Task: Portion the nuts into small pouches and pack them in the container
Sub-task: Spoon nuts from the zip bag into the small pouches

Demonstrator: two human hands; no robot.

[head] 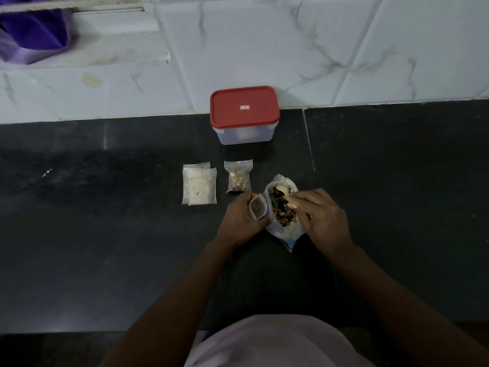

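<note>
On the dark counter, my left hand (242, 217) grips a small clear pouch (258, 209) with its mouth held open. Right beside it lies a bigger plastic bag of mixed nuts (281, 210), open at the top. My right hand (321, 215) reaches into that bag's mouth, its fingertips pinching nuts. A filled small pouch (238, 177) lies just behind my left hand. A stack of flat pouches (199, 187) without nuts lies to its left. The clear container with a red lid (244, 113) stands closed at the back against the wall.
A white marble-tiled wall (344, 49) rises behind the counter. A purple cloth (31, 30) hangs at the top left. The counter's front edge (105, 332) runs near my body.
</note>
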